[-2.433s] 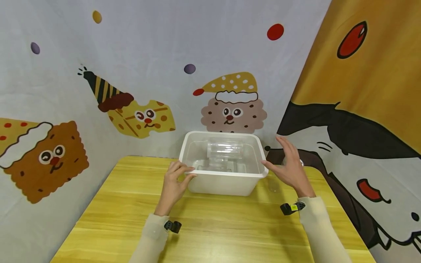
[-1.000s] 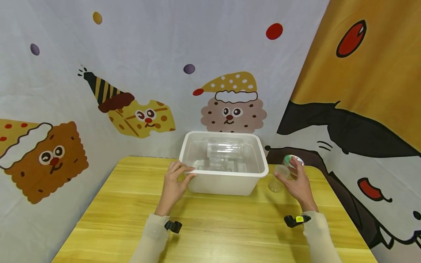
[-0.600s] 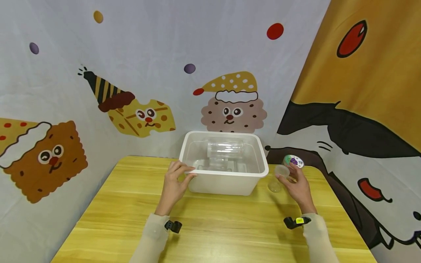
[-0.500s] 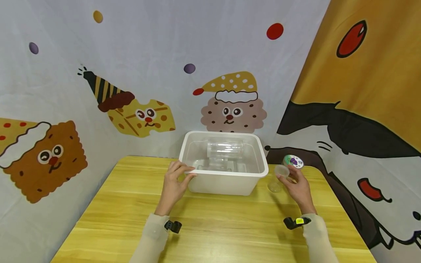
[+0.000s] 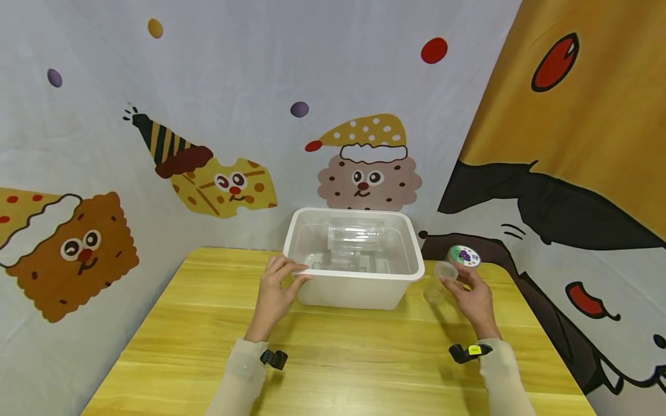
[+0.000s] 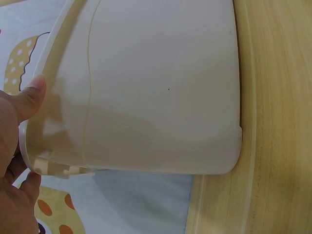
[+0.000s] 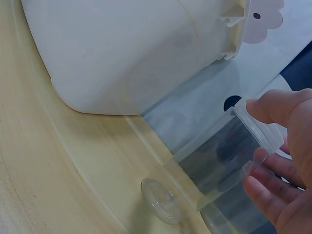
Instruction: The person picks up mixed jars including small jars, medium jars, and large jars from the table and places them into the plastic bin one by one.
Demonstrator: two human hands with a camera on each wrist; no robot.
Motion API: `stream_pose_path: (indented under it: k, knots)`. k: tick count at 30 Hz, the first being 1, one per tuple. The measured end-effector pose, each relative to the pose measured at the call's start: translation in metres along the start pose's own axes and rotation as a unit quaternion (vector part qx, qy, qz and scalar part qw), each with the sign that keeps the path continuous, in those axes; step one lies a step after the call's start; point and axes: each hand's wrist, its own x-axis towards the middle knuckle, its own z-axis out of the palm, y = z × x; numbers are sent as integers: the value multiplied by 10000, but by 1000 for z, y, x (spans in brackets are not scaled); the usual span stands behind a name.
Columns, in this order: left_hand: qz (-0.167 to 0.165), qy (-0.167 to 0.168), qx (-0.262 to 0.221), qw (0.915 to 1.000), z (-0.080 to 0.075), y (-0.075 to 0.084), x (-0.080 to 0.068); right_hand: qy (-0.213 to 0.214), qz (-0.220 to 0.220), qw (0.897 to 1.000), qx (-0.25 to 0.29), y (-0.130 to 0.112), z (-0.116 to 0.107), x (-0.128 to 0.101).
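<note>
Left hand: the person's left hand (image 5: 276, 294) pinches the near left corner of the tub's rim, thumb on one side and fingers on the other, the gap narrowed to the rim itself.
Right hand: the right hand (image 5: 474, 297) is part-curled about the mouth of the clear jar – thumb on one side of the rim, fingertips on the other.
Clear jar: the clear jar (image 5: 445, 271) is on the table, just right of the tub, its mouth up; whether its base touches the wood or sits slightly off it cannot be told.
Printed-lid container: the printed-lid container (image 5: 464, 256), its top green, white and purple, is just behind the jar, near the right fingers.
White tub: the white tub (image 5: 351, 293) stands upright near the back of the table, with a transparent cylinder (image 5: 356, 234) lying on its side within and more clear pieces below – hard to make out.
Table: the yellow wood-grain table (image 5: 333, 370) runs under everything.
Backdrop: a pale cloth (image 5: 234, 58) with cartoon snacks in party hats hangs behind.
</note>
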Motion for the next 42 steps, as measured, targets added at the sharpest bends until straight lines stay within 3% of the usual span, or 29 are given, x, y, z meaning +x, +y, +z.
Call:
stream_pose_path:
  k: [6,14,23,37,42]
  knots:
    - [56,33,24,10000,0,0,0,-36,36,9999,94,-1,-4,-2]
    - [-105,-73,-5,9999,-2,2,0,19,61,10000,17,-10,-12,-6]
    - [45,28,-29,10000,0,0,0,132,-50,9999,-57,-27,-19,-5]
    - [-50,-59,-40,10000,-1,0,0,246,-709,9961,-473,-62,-28,-10]
    - [-87,-73,-64,9999,-1,-1,0,357,-1126,9911,-617,-76,-30,-10]
